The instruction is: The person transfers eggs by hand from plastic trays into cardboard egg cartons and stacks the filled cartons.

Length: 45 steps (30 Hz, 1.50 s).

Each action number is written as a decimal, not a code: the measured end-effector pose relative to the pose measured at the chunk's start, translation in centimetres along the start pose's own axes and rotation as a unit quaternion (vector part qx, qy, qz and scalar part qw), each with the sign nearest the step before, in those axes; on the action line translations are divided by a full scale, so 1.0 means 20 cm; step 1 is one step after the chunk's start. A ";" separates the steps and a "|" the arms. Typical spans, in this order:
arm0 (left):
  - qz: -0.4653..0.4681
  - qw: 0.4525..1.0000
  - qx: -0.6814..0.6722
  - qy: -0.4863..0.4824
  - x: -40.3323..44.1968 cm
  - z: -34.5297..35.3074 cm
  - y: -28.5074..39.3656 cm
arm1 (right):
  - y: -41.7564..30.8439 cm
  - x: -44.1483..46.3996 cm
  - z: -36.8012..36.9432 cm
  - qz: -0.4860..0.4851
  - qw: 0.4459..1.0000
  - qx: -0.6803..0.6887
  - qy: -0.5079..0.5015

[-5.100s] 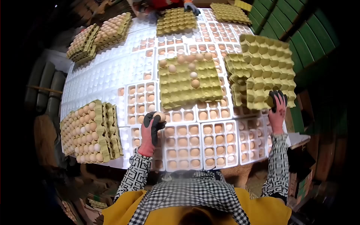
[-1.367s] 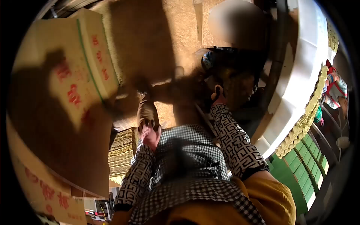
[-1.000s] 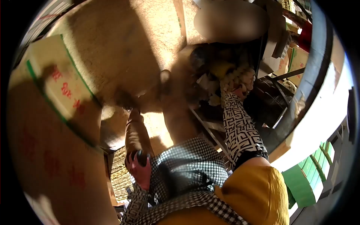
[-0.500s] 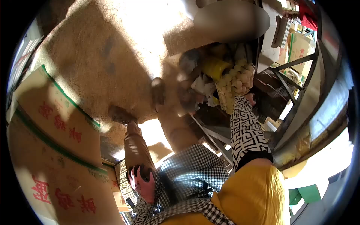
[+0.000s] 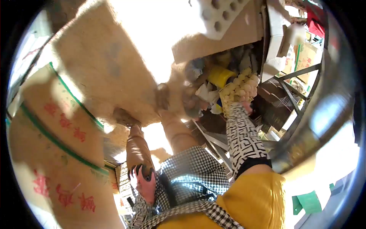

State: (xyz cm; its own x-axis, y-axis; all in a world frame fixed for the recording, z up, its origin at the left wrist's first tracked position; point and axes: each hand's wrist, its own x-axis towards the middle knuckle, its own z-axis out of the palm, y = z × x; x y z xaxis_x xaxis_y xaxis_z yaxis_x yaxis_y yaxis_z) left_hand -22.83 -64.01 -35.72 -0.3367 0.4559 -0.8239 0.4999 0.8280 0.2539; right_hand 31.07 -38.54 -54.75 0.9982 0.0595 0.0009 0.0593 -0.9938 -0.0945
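Note:
My right hand [image 5: 247,107], in a patterned sleeve and partly hidden, grips the near side of a yellowish egg tray [image 5: 227,100]. Pale eggs [image 5: 244,87] fill that tray, which is tilted above a dark space. A pink glove with dark fingertips covers my left hand [image 5: 145,182]. It rests by my thigh over the checked apron [image 5: 192,168], fingers apart, holding nothing. Just beyond the egg tray lie a yellow cylindrical object [image 5: 221,76] and crumpled white scraps [image 5: 206,91].
Large cartons [image 5: 57,152] with red lettering and green tape are stacked at left. A white tray with round holes [image 5: 223,17] lies on a brown cardboard sheet [image 5: 217,47] at the top. Metal framing [image 5: 301,70] stands at right. My shoes [image 5: 162,95] are on the brown floor.
My right forearm has swung slightly left, and the egg tray in that hand appears more flattened in view. My left hand stays near my thigh with little movement.

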 end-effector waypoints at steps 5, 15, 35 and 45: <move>0.075 0.995 0.002 0.059 0.10 -0.06 -0.10 | -0.12 -1.14 -0.22 -0.198 0.961 0.117 0.153; 0.396 0.877 -0.264 0.065 0.40 -0.76 0.55 | -0.72 -2.42 -2.53 -0.821 0.257 0.216 -0.462; 0.630 0.732 -0.150 0.212 0.02 -2.84 3.16 | -1.31 -1.42 -2.21 -0.671 0.707 0.165 -0.147; 0.729 0.672 0.131 0.014 0.52 -2.43 4.65 | -1.77 -1.63 -2.28 -0.333 0.832 0.350 -0.273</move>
State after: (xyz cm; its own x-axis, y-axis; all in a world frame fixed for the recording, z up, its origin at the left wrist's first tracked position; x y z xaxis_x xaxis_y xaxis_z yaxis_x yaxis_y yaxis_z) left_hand -18.59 33.59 3.97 0.6498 0.7293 0.2139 0.4375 -0.5890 0.6795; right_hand -3.34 -9.57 -5.98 0.5836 0.7982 -0.1494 0.3902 -0.4370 -0.8104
